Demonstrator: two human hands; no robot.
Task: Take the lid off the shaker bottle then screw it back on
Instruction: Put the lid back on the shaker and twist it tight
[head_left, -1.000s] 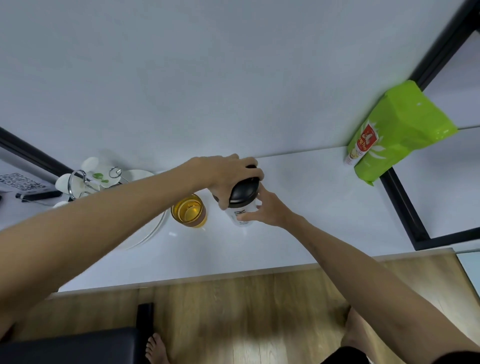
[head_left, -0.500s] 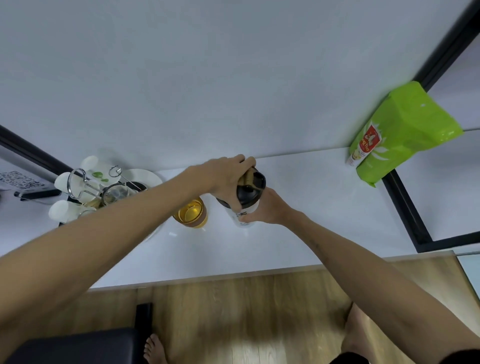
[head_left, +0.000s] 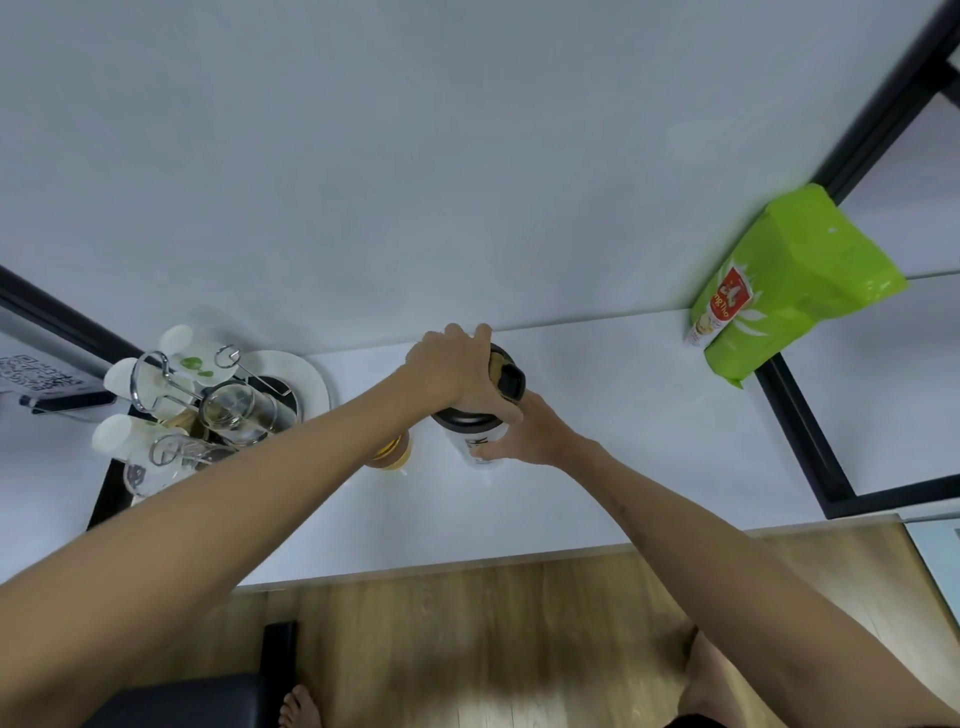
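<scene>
- The clear plastic shaker bottle with black lettering stands upright on the white tabletop, a little toward 12 o'clock from the middle of the view and near the table's far edge where it meets the pale wall.
- Its black screw lid with a flip cap sits at the top of the bottle, tilted slightly toward 1 o'clock; whether it is threaded on or lifted free cannot be told, since the fingers cover the seam.
- The left hand comes in from 8 o'clock and lies over the lid, fingers curled down around its rim in a closed grasp.
- The right hand comes in from 4 o'clock and wraps the bottle's body just below the lid, fingers closed around the clear wall, thumb touching the left hand.
- Just beside the bottle at 9 o'clock, an amber glass jar stands partly hidden behind the left forearm.
- Farther out at 9 o'clock, a white plate with a wire rack of upturned clear glasses and white cups rests on the table, well apart from the bottle.
- At 2 o'clock a bright green plastic pouch with a red label leans against a black frame, well apart from the hands.
- At 6 o'clock lies wooden flooring, with bare toes showing at the bottom edge.
</scene>
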